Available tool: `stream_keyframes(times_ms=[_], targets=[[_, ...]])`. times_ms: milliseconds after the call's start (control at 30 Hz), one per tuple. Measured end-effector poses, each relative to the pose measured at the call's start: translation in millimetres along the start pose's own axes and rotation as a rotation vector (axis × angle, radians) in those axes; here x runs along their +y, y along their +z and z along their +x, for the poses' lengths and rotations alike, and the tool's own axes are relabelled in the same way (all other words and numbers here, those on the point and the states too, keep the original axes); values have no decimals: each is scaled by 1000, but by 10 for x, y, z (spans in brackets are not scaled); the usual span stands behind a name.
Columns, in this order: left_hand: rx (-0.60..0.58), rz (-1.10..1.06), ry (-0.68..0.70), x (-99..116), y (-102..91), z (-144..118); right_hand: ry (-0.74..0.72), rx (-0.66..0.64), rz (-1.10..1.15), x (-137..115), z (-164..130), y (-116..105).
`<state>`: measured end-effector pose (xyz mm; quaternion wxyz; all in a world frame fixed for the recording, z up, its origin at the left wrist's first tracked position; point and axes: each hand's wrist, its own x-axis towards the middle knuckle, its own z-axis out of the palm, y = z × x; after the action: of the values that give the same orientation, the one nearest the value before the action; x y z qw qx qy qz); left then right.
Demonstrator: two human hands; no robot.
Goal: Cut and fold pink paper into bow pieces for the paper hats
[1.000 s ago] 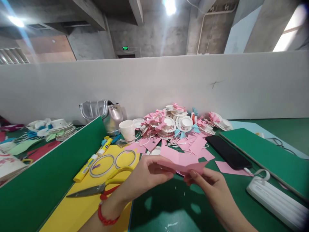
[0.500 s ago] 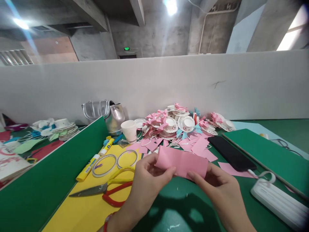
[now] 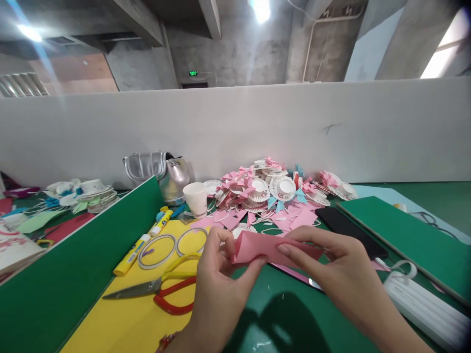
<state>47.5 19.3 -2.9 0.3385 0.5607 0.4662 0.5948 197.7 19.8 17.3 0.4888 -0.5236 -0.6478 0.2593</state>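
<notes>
A piece of pink paper (image 3: 270, 246) is held up in front of me, curled over along its length. My left hand (image 3: 225, 287) pinches its left end between thumb and fingers. At the other end, my right hand (image 3: 333, 260) grips the top with thumb and fingertips. Under the paper shows a thin pink strip with a shiny end (image 3: 299, 277); I cannot make out what it is. Left of my left hand, scissors (image 3: 175, 289) with yellow and red handles lie on yellow paper (image 3: 121, 323), beside two tape rolls (image 3: 157, 267).
Glue sticks (image 3: 132, 256) lie along a green divider (image 3: 91, 255). Behind my hands are a paper cup (image 3: 196, 198) and a heap of paper-plate crafts with pink bows (image 3: 259, 189). On the right are a black phone (image 3: 351, 233), a green board (image 3: 408, 240) and a white mask (image 3: 427, 304).
The pink paper has gone from nearly flat to curled over. My right hand has shifted its grip to the top edge. The thin strip below has come into view.
</notes>
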Motion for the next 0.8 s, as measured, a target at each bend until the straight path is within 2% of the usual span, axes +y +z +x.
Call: stream_keyframes(times_ms=[200,333,400,567,800], targets=[[-94,-252,-298,135,1,21,-23,58,11,-108,-47,35],[-134,-259,-417,166,6,27,-65,60,-2,-129,-77,43],[-133,-204,-406,171,-3,13,-75,67,-12,-142,-83,48],[-47,-63,-272,218,-22,-18,-54,64,5,-175,-85,40],[-45,-30,-259,278,-2,-12,-30,4,-8,-184,-72,11]])
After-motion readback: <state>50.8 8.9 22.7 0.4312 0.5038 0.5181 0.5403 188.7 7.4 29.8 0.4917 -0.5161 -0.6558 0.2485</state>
